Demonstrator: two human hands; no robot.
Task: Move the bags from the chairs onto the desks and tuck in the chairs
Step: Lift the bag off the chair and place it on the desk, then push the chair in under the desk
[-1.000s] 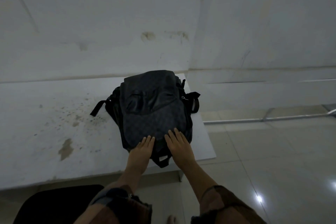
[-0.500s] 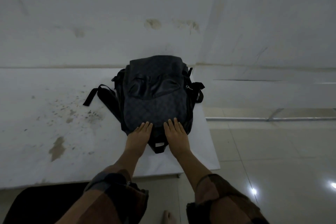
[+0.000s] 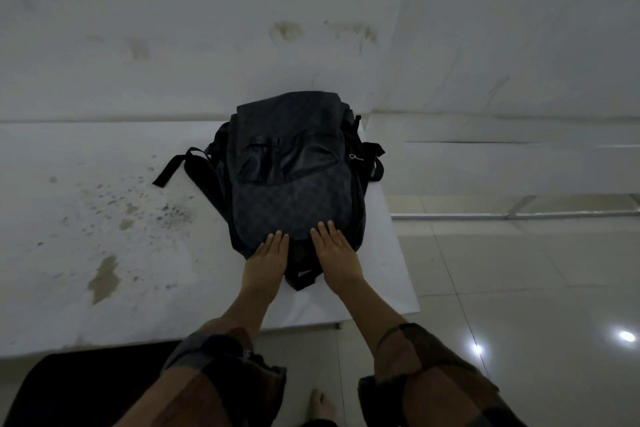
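A dark checkered backpack lies flat on the white stained desk, near the desk's right end, its top toward the wall. My left hand and my right hand rest flat on the bag's near end, fingers straight and side by side, palms down, gripping nothing. One strap trails left over the desk. A black chair seat shows at the bottom left, partly under the desk's front edge and partly hidden by my sleeve.
A white wall rises directly behind the desk. To the right lies a glossy tiled floor with a metal rail along the wall base. My bare foot stands on the floor below the desk's edge.
Both flat hands have slid the backpack farther from the desk's front edge toward the wall. The view has shifted slightly; the chair seat stays put.
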